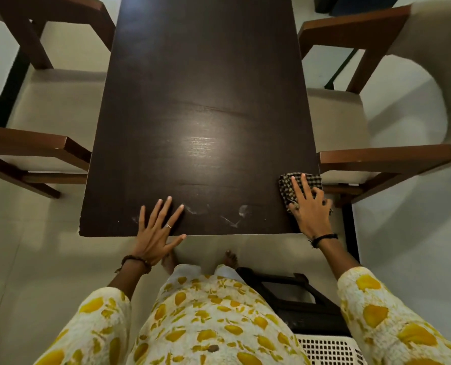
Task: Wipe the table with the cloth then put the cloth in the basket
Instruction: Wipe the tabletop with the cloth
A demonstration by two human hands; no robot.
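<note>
Cloth (299,187) at table (206,101) right edge: soft, light; pressed under flat right hand (312,209), fingers spread, not gripped. Bunch to lift.

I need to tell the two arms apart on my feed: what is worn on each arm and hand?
Both arms have white sleeves with yellow blotches. The left hand has a thin ring and a brown bead bracelet. The right hand has a black cord bracelet.
</note>
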